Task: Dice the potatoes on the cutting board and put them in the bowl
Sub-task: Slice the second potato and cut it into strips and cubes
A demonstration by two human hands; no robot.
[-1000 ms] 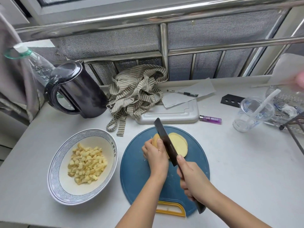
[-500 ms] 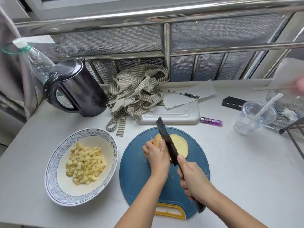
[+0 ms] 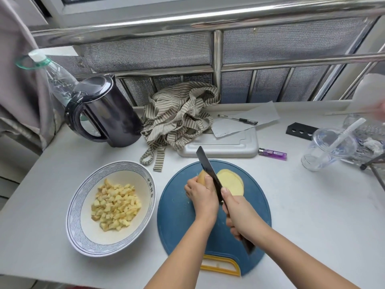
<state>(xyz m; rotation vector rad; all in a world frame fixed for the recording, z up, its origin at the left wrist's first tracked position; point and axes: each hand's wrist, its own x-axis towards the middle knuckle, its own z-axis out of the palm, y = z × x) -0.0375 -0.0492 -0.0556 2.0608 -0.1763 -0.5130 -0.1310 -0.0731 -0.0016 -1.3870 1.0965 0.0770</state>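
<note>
Potato is on the board, pinned under my left hand, whose fingers are curled over its top. The knife stands right against those knuckles, edge down into the potato, tip pointing away from me. My right hand is wrapped tight round the handle, one finger laid up along the blade's back. Just right of the blade, cut slices lie flat in a small stack. Left of my left hand sits the bowl, just beside the board, with a heap of dice in it. Beyond the knife tip there's a white tray and a striped cloth. The kettle is far off to the left. Past my right hand I see a lighter, then a cup farther right.
</note>
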